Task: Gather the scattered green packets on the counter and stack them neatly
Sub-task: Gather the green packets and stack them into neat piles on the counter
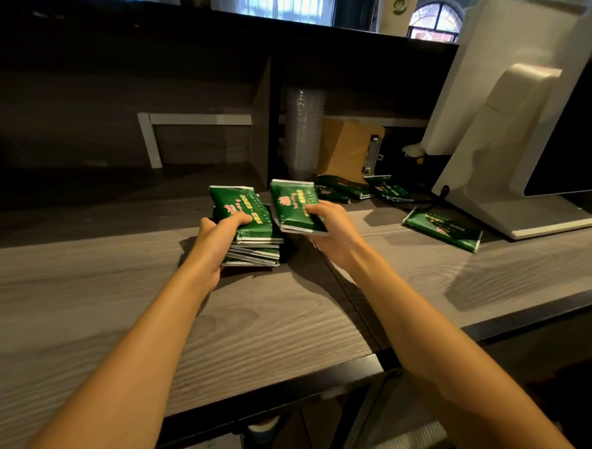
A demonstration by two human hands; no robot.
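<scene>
The wood-grain counter [120,302] fills the view, with a white terminal [508,110] standing at its right end. Behind, a column of clear cups [303,131] and a clipboard [348,146] lean at the shelf. The stack [250,237] of green packets sits mid-counter; the left hand [216,242] grips its left side, thumb curled over the top packet. Just beside it, the right hand [332,232] holds a packet [293,204] lifted off the counter, thumb pressed on its face. Loose packets lie near the clipboard [340,187], further right [388,188], and by the terminal's base [442,228].
</scene>
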